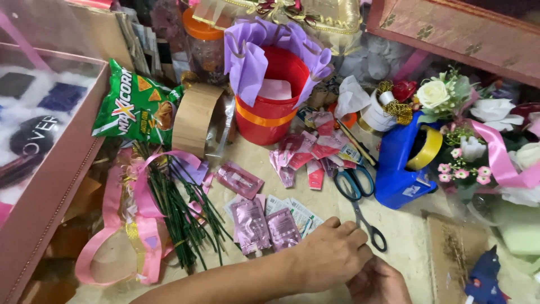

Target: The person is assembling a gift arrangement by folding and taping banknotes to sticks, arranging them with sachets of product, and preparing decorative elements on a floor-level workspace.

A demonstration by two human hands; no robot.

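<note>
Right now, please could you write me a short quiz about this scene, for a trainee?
1. True or false: the scissors have blue handles.
2. What stands right of the scissors? A) blue tape dispenser B) green stems C) red bucket
3. Which hand lies on top, left hand or right hand?

Key: 1 true. 2 A. 3 The left hand.
</note>
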